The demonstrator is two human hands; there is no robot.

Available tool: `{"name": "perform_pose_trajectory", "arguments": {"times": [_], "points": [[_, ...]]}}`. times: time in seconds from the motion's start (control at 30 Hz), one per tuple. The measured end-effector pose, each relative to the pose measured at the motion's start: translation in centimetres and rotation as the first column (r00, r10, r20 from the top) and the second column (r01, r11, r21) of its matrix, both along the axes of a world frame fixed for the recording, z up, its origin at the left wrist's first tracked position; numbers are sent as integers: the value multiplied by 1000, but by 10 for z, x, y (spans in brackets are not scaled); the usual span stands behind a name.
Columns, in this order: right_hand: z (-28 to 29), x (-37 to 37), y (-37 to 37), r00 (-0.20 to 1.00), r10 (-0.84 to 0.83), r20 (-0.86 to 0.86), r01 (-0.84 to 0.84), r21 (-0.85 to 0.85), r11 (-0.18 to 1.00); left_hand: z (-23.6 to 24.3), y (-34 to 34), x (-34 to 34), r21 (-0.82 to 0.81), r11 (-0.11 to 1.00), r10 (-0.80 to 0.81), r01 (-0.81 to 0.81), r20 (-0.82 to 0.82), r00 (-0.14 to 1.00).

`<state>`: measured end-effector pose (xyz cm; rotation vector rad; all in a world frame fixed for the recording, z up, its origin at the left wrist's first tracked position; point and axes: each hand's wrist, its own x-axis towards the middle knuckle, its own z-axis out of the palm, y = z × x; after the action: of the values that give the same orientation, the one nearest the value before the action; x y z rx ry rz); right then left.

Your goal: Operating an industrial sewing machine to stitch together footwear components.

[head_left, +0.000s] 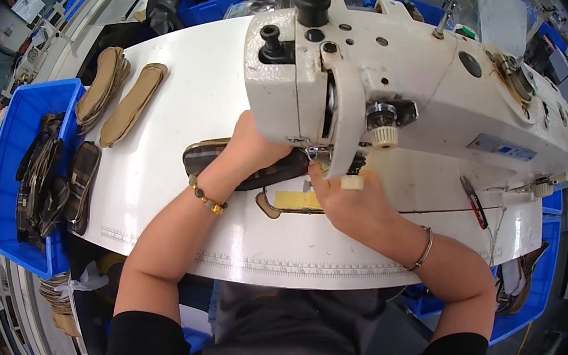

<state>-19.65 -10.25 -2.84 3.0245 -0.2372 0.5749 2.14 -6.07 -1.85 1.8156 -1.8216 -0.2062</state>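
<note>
A dark plaid, sole-shaped fabric piece (207,157) lies under the head of a white sewing machine (416,65). My left hand (257,146) rests over the piece from the left; its fingers are hidden behind the machine head. My right hand (348,199) is closed at the piece's right end, its fingertips at the edge beside the presser foot (318,155). Part of that hand is behind a cream adjusting knob (353,183). Just in front of the piece, a yellow strip (296,201) and a small tan-edged tab (267,206) sit on the white table (172,198).
Tan sole shapes (133,105) and a stack of them (100,88) lie at the left. A blue bin (3,174) holds plaid pieces, with more plaid pieces (82,185) beside it. Thread snips (474,203) lie at the right, near another blue bin (536,293).
</note>
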Motion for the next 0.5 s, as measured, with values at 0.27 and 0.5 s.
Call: {"name": "perform_pose_trajectory", "arguments": {"times": [0.27,0.5], "points": [[-10,0,-4,997,13,79,-14,1,1000,14,10,-6,10,997,72,-73,81,994],[-24,0,-12,999,29,38,-32,90,995,34,47,-13,-39,985,-157,165,159,975]]}}
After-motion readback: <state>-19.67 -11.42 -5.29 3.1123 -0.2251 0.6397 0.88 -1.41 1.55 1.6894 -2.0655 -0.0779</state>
